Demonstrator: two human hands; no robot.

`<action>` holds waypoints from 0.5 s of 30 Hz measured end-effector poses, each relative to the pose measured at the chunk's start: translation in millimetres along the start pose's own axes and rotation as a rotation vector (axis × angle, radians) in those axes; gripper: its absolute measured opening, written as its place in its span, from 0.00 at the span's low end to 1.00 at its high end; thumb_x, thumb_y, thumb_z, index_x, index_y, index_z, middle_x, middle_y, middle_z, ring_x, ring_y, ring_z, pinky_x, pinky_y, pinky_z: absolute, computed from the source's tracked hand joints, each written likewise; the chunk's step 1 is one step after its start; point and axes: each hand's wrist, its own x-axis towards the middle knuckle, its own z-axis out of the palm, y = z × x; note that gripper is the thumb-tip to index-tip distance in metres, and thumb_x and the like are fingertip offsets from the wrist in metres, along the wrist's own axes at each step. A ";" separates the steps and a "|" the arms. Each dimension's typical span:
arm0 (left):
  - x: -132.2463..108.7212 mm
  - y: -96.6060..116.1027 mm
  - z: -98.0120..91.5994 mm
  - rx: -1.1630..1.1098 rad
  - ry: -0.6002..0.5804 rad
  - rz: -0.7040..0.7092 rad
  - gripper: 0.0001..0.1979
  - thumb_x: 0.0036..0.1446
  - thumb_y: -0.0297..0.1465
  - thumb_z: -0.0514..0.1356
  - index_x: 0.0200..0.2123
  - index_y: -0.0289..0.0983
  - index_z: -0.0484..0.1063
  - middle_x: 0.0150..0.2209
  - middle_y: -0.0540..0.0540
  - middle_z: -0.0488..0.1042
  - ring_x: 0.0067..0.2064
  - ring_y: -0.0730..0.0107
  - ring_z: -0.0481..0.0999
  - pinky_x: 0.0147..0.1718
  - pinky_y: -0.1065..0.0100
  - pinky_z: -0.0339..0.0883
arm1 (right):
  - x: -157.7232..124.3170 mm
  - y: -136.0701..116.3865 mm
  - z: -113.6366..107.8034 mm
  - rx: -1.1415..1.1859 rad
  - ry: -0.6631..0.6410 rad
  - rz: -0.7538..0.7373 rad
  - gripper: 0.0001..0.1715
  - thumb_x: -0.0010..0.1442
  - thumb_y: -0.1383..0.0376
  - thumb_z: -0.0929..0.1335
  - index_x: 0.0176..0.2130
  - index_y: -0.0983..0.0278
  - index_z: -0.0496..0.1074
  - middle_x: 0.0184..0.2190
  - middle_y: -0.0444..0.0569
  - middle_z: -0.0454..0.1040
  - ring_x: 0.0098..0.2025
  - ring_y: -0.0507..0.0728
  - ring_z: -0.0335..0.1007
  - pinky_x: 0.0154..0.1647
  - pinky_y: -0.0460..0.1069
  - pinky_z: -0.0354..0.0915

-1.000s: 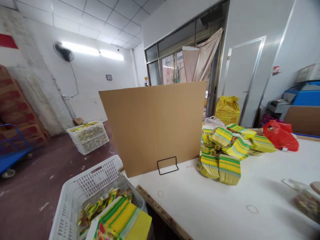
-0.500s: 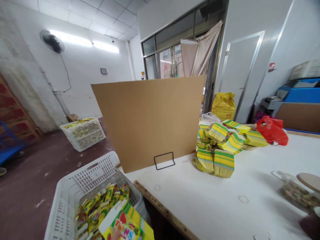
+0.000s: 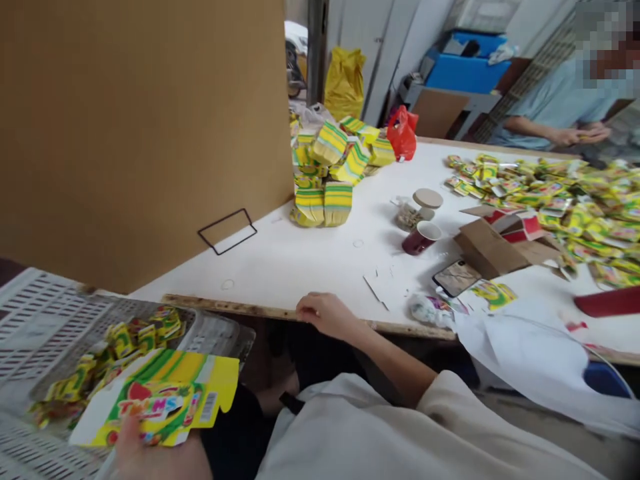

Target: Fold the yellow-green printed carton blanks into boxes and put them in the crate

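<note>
My left hand grips a yellow-and-green printed carton, its thumb on the front panel and the end flaps sticking out. The carton is above a white perforated crate at lower left. Inside the crate lie several small yellow-green packets. My right hand rests at the wooden front edge of the white table, loosely closed, with nothing visible in its curled fingers.
A tall cardboard sheet stands at left, with a black wire stand at its foot. Behind are stacked flat cartons. To the right are a mug, a phone, a cardboard box, piled packets and a co-worker.
My view has swung right and down. My right hand, the mug, the phone, the packet pile and the co-worker now show. The carton is still in my left hand.
</note>
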 end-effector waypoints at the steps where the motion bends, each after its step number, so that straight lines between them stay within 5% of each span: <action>1: -1.7 0.9 2.9 -0.002 0.001 -0.015 0.18 0.48 0.35 0.63 0.44 0.56 0.78 0.57 0.69 0.76 0.71 0.55 0.61 0.66 0.47 0.61 | -3.4 9.3 -8.7 -0.047 0.031 0.078 0.08 0.61 0.73 0.71 0.39 0.62 0.78 0.36 0.45 0.81 0.37 0.51 0.76 0.41 0.44 0.65; 9: -2.7 1.6 9.8 0.119 -0.115 -0.087 0.24 0.50 0.40 0.61 0.52 0.59 0.73 0.65 0.76 0.66 0.70 0.52 0.59 0.66 0.41 0.55 | -36.6 93.8 -81.0 -0.311 0.246 0.522 0.04 0.61 0.69 0.70 0.37 0.63 0.78 0.33 0.50 0.82 0.36 0.56 0.75 0.37 0.47 0.60; 15: 0.8 -2.9 11.6 0.269 -0.179 -0.105 0.25 0.49 0.47 0.57 0.52 0.63 0.73 0.62 0.73 0.71 0.66 0.47 0.66 0.62 0.44 0.63 | -63.8 138.2 -123.1 -0.458 0.330 0.758 0.09 0.60 0.69 0.68 0.39 0.64 0.80 0.35 0.54 0.82 0.38 0.59 0.75 0.37 0.49 0.60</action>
